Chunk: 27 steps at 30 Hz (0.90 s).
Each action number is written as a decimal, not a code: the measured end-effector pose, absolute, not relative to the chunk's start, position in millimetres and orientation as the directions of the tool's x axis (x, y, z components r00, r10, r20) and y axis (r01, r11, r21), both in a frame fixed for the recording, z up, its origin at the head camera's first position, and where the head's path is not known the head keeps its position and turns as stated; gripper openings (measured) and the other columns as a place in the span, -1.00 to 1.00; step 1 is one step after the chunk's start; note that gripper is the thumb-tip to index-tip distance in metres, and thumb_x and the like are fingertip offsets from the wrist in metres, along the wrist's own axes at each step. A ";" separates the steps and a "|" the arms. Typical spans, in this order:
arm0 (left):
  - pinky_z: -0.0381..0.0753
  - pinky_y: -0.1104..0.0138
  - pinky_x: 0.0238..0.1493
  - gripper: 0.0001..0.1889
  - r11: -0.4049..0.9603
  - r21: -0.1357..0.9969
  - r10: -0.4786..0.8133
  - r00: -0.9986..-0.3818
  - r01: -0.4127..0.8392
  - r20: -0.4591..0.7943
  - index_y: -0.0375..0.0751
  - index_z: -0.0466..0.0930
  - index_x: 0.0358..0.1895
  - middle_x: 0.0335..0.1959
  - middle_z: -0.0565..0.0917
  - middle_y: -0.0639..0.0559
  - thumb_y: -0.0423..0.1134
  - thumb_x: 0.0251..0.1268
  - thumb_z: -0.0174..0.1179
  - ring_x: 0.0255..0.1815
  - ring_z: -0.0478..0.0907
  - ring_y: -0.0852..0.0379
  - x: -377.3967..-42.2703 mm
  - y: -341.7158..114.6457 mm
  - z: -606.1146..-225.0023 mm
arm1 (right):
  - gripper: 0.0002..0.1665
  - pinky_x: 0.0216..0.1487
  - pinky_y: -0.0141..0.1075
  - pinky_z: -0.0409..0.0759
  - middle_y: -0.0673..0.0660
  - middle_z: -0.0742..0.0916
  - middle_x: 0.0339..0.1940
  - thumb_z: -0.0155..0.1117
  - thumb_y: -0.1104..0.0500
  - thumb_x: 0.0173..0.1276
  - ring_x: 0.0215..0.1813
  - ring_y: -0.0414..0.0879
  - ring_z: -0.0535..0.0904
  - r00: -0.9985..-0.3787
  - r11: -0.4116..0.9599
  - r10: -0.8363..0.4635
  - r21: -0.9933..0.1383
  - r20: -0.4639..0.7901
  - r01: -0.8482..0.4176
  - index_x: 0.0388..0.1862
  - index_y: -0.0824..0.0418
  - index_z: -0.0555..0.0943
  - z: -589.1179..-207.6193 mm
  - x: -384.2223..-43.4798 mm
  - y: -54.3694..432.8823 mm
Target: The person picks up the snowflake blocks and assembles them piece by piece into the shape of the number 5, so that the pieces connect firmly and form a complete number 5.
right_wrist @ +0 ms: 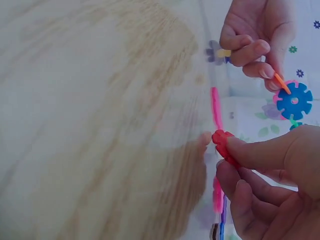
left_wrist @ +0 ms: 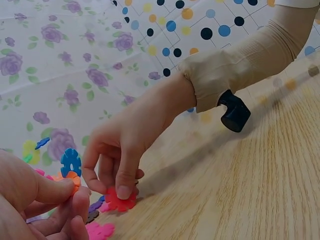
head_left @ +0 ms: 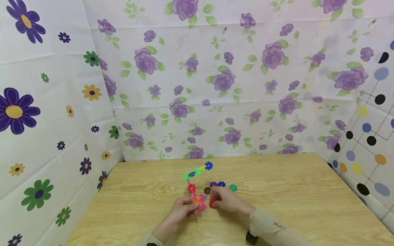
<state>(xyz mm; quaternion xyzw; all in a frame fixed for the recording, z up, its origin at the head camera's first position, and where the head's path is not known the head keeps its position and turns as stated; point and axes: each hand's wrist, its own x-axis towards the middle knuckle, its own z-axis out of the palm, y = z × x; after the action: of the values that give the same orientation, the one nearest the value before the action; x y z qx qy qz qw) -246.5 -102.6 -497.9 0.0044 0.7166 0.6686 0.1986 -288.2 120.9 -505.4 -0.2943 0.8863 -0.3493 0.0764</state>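
My left hand (head_left: 181, 209) pinches an orange notched plastic disc (left_wrist: 75, 181) between thumb and fingers. A blue disc (right_wrist: 295, 101) is slotted onto the orange one, standing across it. From there a chain of linked discs runs away over the table, with a red disc (head_left: 191, 188), a green disc (head_left: 186, 176) and a blue end disc (head_left: 208, 165). Just right of it my right hand (head_left: 229, 200) pinches a separate red disc (right_wrist: 225, 145) by thumb and fingertips, close over the tabletop. A pink disc (left_wrist: 100, 231) appears below the hands in the left wrist view.
Beyond the right hand lie loose discs: brown (head_left: 207, 190), purple (head_left: 213, 184), blue (head_left: 221, 184) and green (head_left: 233, 188). The wooden table (head_left: 292, 191) meets a flowered cloth (head_left: 224, 130) at the back. A black object (head_left: 251, 238) hangs under the right sleeve.
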 end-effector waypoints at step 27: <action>0.51 0.45 -0.38 -0.77 0.096 0.971 0.290 -0.927 -0.221 -0.239 -0.39 0.63 -0.09 -0.35 0.76 0.02 -0.27 0.34 0.19 -0.44 0.56 0.30 -245.0 -97.7 -498.7 | -0.84 -0.37 -0.41 0.60 0.01 0.72 -0.32 0.17 0.32 0.38 -0.36 -0.26 0.59 -0.853 0.503 -0.494 -0.743 0.171 -0.441 -0.14 0.21 0.66 -484.9 -280.2 138.9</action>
<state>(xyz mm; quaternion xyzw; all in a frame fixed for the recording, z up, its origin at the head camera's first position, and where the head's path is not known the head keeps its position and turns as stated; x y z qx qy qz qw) -245.0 -97.7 -498.7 0.0242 0.7154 0.6719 0.1901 -280.2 138.9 -484.9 -0.2696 0.8665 -0.4190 0.0316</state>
